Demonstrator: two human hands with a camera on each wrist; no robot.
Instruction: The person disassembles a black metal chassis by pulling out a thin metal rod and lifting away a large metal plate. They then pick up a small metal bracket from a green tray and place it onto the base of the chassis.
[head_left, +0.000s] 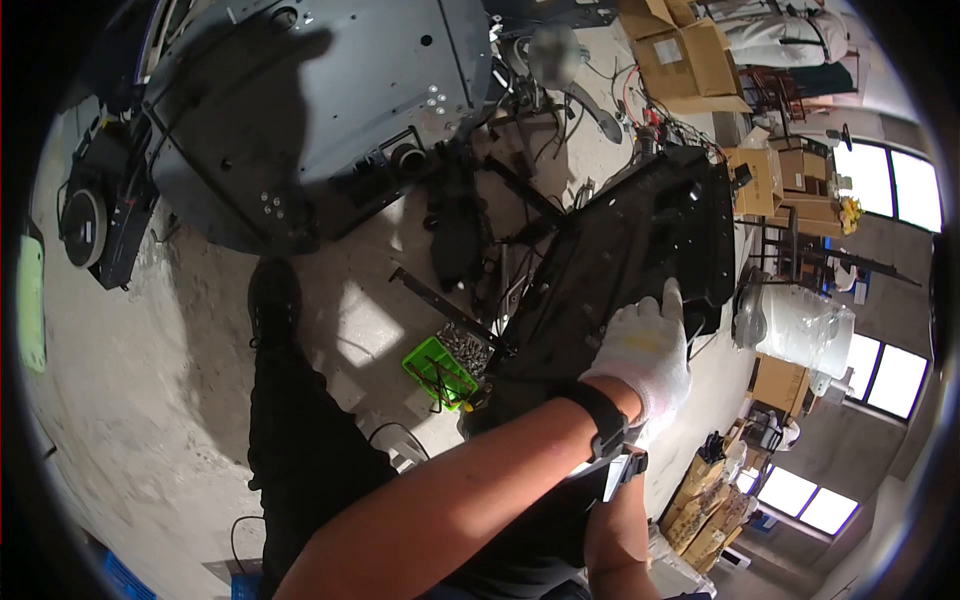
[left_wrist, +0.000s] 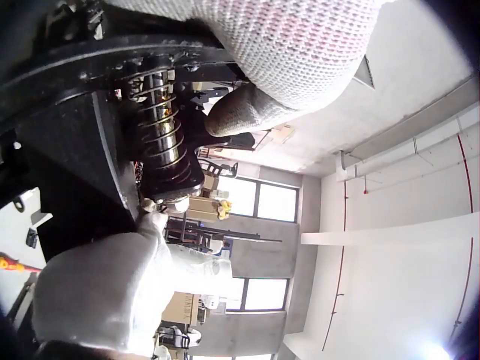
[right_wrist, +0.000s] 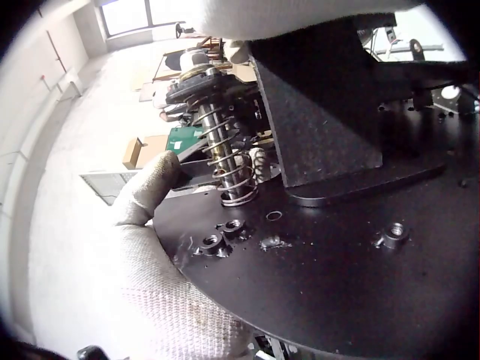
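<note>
In the head view, my gloved left hand (head_left: pixel 645 345) lies over the edge of a large black metal frame (head_left: pixel 610 250), its index finger stretched out. The left wrist view shows its thumb against the black part above a coil-spring shock absorber (left_wrist: pixel 161 124). My gloved right hand (left_wrist: pixel 97 292) is at the lower end of the shock, fingertips right at a nut (left_wrist: pixel 178 204); the left hand mostly hides it in the head view. Up close, the right hand's thumb (right_wrist: pixel 154 184) and palm wrap the rounded edge of a black plate (right_wrist: pixel 322 262) bearing weld nuts.
A green tray (head_left: pixel 438 372) with dark tools stands on the floor beside a heap of small hardware (head_left: pixel 465 350). A grey chassis panel (head_left: pixel 360 90) leans ahead. Cardboard boxes (head_left: pixel 690 60) and a plastic-wrapped bundle (head_left: pixel 800 325) line the right side.
</note>
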